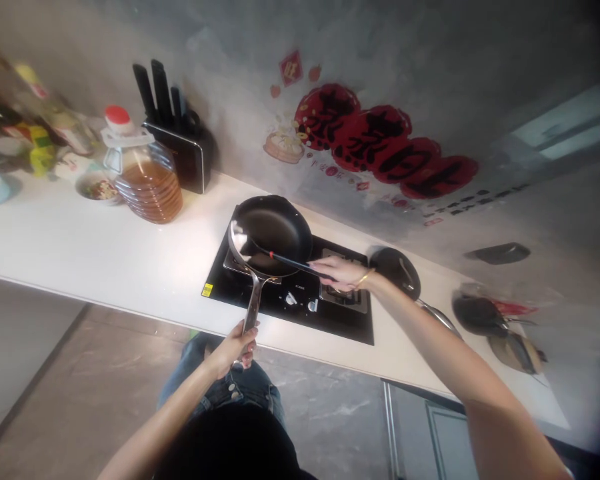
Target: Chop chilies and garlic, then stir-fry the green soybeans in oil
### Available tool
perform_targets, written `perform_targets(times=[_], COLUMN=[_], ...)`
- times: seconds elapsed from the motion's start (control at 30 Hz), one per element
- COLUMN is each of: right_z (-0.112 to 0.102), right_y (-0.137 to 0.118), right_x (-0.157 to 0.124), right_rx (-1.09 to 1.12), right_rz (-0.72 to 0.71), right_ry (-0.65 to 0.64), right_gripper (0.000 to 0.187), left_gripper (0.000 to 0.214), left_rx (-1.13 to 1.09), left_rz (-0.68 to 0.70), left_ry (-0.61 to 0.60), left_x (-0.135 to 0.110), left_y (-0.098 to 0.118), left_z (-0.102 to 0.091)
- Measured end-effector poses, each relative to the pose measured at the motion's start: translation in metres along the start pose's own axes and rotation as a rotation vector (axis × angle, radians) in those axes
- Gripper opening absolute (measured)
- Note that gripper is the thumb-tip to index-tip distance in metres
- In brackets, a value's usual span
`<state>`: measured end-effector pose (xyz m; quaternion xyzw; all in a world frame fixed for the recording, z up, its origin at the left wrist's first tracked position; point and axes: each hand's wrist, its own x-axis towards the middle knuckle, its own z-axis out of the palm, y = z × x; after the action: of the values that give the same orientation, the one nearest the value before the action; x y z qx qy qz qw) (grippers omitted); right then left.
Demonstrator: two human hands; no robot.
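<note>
A black frying pan [273,230] with a steel rim sits on the left burner of a black gas hob [290,303]. My left hand [237,347] is closed round the end of the pan's long steel handle [253,307], near the counter's front edge. My right hand [337,272], with a gold bangle at the wrist, is closed on the dark handle of a utensil [287,260] with a red band. The utensil's tip reaches into the pan. I cannot make out any food in the pan.
On the white counter [80,247] stand a large oil jug [147,180], a black knife block [183,150], bottles and small bowls at far left. A second dark pan [397,270] lies right of the hob, more pans [480,313] farther right. Red decals mark the wall.
</note>
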<state>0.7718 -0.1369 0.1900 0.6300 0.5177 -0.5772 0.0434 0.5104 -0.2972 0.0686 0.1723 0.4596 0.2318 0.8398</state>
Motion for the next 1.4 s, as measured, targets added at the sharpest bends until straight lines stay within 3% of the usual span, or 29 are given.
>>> perform_targets(times=[0.1, 0.2, 0.33, 0.47, 0.53, 0.6, 0.73, 0.87, 0.97, 1.03, 1.1, 1.23, 1.3, 1.4], right_z=[-0.023, -0.013, 0.016, 0.005, -0.006, -0.008, 0.002, -0.015, -0.028, -0.019, 0.001, 0.034, 0.036, 0.023], right_y=[-0.015, -0.036, -0.042, -0.029, -0.024, -0.022, -0.024, -0.024, -0.019, -0.016, -0.015, -0.022, -0.023, -0.017], right_x=[-0.045, -0.069, -0.047, -0.002, 0.011, 0.012, -0.017, -0.053, -0.055, -0.038, -0.012, 0.036, 0.041, 0.018], right_rx=[-0.568, -1.063, -1.298, -1.406, -1.445, -1.435, -1.287, -1.002, -0.784, -0.758, -0.829, -1.083, -1.138, -1.11], right_rz=[0.016, 0.123, 0.262, 0.084, 0.019, 0.043, 0.18, 0.108, -0.011, -0.083, -0.136, -0.038, 0.046, 0.155], right_ry=[0.095, 0.296, 0.486, 0.637, 0.633, 0.617, 0.549, 0.284, 0.134, 0.169, 0.286, 0.559, 0.616, 0.58], right_gripper=[0.032, 0.031, 0.045, 0.055, 0.057, 0.058, 0.052, 0.036, 0.035, 0.039, 0.043, 0.05, 0.053, 0.051], left_gripper=[0.064, 0.062, 0.064, 0.067, 0.069, 0.069, 0.065, 0.061, 0.059, 0.058, 0.06, 0.063, 0.063, 0.063], left_rx=[0.001, -0.005, -0.012, -0.011, -0.019, -0.037, -0.059, -0.056, -0.038, -0.026, -0.021, -0.034, -0.06, -0.082], left_rz=[0.011, 0.019, 0.026, 0.017, 0.019, 0.025, 0.029, 0.004, -0.009, -0.007, -0.01, -0.005, 0.005, 0.011], left_ry=[0.024, 0.016, -0.003, -0.016, -0.012, 0.002, 0.021, 0.004, -0.018, -0.03, -0.031, 0.004, 0.015, 0.001], left_x=[0.0, 0.001, 0.002, 0.005, 0.006, 0.006, 0.003, 0.0, -0.001, -0.001, 0.001, 0.006, 0.007, 0.007], left_y=[-0.001, -0.002, -0.003, -0.006, -0.007, -0.008, -0.005, 0.0, 0.003, 0.002, -0.001, -0.009, -0.011, -0.01], left_z=[0.001, -0.001, -0.006, -0.006, -0.004, -0.002, 0.0, -0.001, -0.002, -0.003, -0.002, -0.001, -0.001, -0.003])
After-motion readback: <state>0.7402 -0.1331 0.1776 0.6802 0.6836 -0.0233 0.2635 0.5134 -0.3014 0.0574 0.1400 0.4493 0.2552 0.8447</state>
